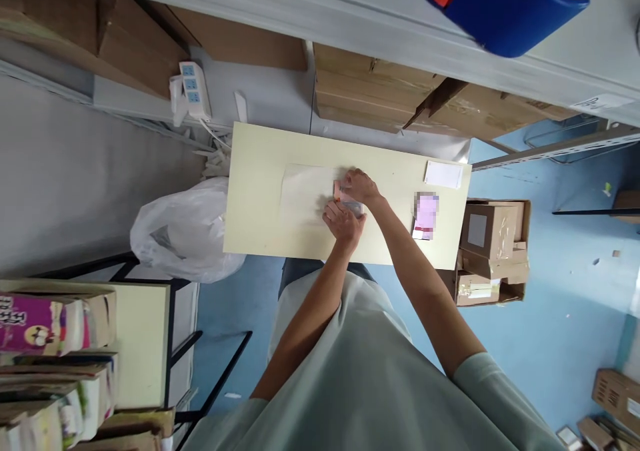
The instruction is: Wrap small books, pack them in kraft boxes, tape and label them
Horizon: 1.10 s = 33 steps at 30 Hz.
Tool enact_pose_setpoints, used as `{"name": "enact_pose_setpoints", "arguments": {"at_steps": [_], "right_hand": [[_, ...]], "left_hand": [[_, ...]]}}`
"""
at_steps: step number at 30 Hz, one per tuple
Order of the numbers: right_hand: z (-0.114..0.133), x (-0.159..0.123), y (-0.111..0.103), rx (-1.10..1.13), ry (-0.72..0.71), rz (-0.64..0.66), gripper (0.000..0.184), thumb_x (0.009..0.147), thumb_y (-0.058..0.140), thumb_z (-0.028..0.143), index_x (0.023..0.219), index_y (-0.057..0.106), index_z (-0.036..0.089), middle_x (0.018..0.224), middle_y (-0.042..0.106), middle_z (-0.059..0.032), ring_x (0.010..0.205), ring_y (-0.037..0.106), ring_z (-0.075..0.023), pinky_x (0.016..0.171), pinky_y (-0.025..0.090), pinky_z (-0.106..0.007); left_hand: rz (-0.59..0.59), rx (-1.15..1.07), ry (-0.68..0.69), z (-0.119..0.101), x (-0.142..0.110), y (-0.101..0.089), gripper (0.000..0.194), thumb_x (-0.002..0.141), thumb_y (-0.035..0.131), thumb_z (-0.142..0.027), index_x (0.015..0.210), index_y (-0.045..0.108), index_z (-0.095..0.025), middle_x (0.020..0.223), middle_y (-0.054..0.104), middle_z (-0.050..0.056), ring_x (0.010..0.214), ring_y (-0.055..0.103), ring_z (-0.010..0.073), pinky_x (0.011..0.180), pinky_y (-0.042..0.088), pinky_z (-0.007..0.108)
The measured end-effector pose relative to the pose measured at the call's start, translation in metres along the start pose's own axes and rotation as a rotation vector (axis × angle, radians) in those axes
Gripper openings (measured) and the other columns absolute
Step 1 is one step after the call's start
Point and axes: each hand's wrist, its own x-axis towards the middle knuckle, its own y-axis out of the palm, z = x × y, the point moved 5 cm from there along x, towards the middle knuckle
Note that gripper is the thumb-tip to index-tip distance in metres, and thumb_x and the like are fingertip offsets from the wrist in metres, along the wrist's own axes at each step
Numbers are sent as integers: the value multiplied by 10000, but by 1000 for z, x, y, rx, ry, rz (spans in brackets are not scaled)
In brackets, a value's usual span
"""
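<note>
A small flat pinkish packet [343, 194] with a greyish, see-through-looking part lies at the right end of a white sheet of paper [305, 194]. My left hand [344, 224] holds the packet's near edge, its fingers closed and bent over it. At the far edge is my right hand [361, 187], with its fingers curled together in a pinch. What sits between those right fingertips is hidden. Both hands are close together over the pale yellow table [255, 191], and the packet's exact kind is too small to tell.
On the table's right side lie a blurred-out pink-purple item [427, 214] and a white card [443, 174]. A white plastic bag [185, 228] hangs at the left edge. Cardboard boxes [493, 251] stand to the right. Overhead runs a grey shelf [300, 11] with a blue bin [510, 11].
</note>
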Motion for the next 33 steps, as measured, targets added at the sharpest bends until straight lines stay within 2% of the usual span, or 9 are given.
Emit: {"name": "enact_pose_setpoints", "arguments": {"at_steps": [4, 9, 13, 17, 22, 25, 27, 30, 33], "right_hand": [[11, -24, -2, -153, -123, -27, 319, 1043, 533, 100, 1313, 701, 136, 1407, 669, -198, 1339, 618, -326, 1040, 570, -435], [9, -61, 0, -324, -367, -20, 485, 967, 565, 0, 1398, 709, 168, 1543, 625, -191, 1455, 558, -351, 1192, 480, -502], [1, -55, -5, -289, -427, -38, 558, 922, 569, -44, 1421, 708, 164, 1646, 565, -162, 1587, 435, -343, 1274, 400, -537], [-1, -29, -21, -144, -384, -36, 466, 893, 702, 24, 1338, 748, 159, 1448, 711, -153, 1443, 565, -337, 1192, 497, -511], [3, -11, -36, 56, -360, -11, 376, 872, 848, 151, 1232, 807, 252, 1267, 801, -65, 1235, 668, -314, 1079, 566, -477], [6, -2, -30, 173, -326, 38, 332, 905, 853, 225, 1236, 821, 242, 1232, 812, -58, 988, 729, -240, 957, 583, -384], [9, 6, -23, 211, -293, 15, 275, 907, 866, 275, 1171, 837, 206, 1202, 808, -77, 886, 723, -208, 877, 571, -342], [15, 16, -9, 248, -293, -85, 136, 945, 831, 302, 1013, 846, 186, 1126, 804, -79, 853, 707, -191, 829, 542, -307], [23, 22, 9, 266, -292, -156, 149, 1013, 740, 271, 935, 842, 195, 1048, 793, -63, 836, 698, -179, 829, 529, -291]], "left_hand": [[6, -39, 41, 8, 1, -6, 676, 887, 791, -503, 1334, 611, -30, 1304, 624, 306, 1236, 587, 455, 1056, 490, 550], [18, -199, 271, 39, 4, -11, 465, 1072, 582, -469, 1396, 628, -139, 1265, 641, 232, 1203, 592, 386, 1080, 509, 526], [28, -371, 391, 61, 5, -14, 443, 1128, 486, -459, 1398, 680, -167, 1169, 675, 182, 1173, 630, 335, 1128, 510, 489], [8, -596, 290, 77, 3, -18, 498, 1146, 424, -535, 1247, 762, -183, 1205, 730, 165, 1205, 685, 301, 1113, 541, 429], [16, -776, 79, 98, -12, -24, 621, 1136, 359, -653, 1168, 763, -182, 1172, 780, 165, 1105, 744, 291, 970, 581, 387], [45, -734, 44, 108, -19, -27, 712, 1125, 283, -712, 1150, 752, -178, 1118, 786, 179, 1063, 753, 309, 938, 580, 404], [72, -718, 30, 115, -20, -27, 730, 1116, 277, -732, 1154, 745, -173, 1091, 788, 186, 1052, 759, 322, 933, 583, 416], [120, -664, 12, 123, -15, -26, 671, 1121, 346, -689, 1219, 740, -155, 1116, 796, 207, 1107, 765, 351, 958, 586, 426], [197, -499, -46, 132, -3, -20, 602, 1142, 359, -567, 1265, 754, -130, 1089, 808, 220, 1158, 764, 371, 988, 575, 431]]}}
